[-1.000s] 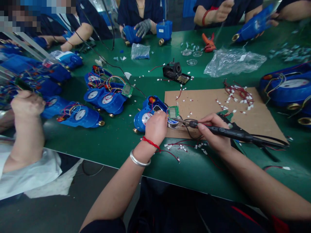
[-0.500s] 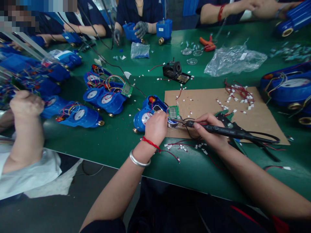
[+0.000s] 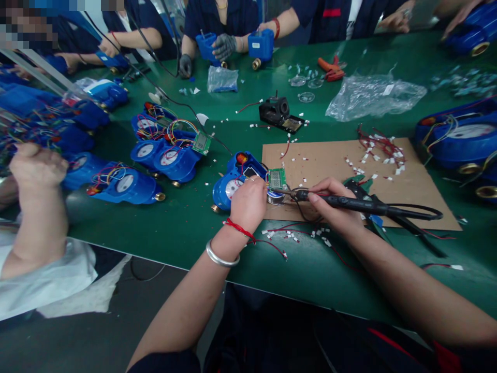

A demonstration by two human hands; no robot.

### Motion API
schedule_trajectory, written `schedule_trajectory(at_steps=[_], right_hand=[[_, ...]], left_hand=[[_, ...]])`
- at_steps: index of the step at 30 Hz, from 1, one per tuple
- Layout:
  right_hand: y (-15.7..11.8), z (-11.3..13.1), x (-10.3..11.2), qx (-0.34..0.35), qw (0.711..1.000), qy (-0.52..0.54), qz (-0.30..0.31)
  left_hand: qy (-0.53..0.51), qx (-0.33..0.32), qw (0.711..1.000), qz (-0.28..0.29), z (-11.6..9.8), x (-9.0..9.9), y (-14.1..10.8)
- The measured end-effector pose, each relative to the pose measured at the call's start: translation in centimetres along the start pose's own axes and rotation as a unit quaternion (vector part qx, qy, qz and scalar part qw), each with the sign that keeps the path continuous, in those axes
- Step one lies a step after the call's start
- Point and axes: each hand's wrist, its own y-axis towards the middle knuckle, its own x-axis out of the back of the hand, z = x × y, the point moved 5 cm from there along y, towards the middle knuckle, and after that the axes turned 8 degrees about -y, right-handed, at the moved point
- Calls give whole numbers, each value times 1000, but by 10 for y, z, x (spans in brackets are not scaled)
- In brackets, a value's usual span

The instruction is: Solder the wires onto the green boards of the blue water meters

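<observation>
My right hand [image 3: 336,204] is closed round a black soldering iron [image 3: 349,203], whose tip points left to the lower edge of a small green circuit board [image 3: 277,178]. Beside the board's left edge, my left hand [image 3: 249,204] is closed in a pinch; what its fingertips hold is too small to make out, near thin wires. Behind that hand lies a blue meter housing [image 3: 223,191] with a round white dial and an orange-red part. A solder spool [image 3: 275,197] sits just under the board, partly hidden by the iron.
Cardboard [image 3: 314,160] lies under the iron, with red wires [image 3: 382,150] and green-handled pliers [image 3: 355,186] on it. A black iron stand [image 3: 276,113] is behind. More blue meters [image 3: 126,185] are left and right. A co-worker's hand [image 3: 37,166] is at far left; others work across the table.
Across the table, a co-worker's arm with a red bracelet has reached left to a blue housing. My hands have hardly moved; the iron's handle has tilted slightly.
</observation>
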Motion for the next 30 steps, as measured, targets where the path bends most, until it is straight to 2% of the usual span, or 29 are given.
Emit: schedule_trajectory(at_steps=[14,30], right_hand=[[8,-11,-1,-41,996,80,17],[8,-10,-1,-38,995,91,15]], left_hand=[[-7,6,1000,-2,1,0,0],[-9,2,1000,1,0,0,0]])
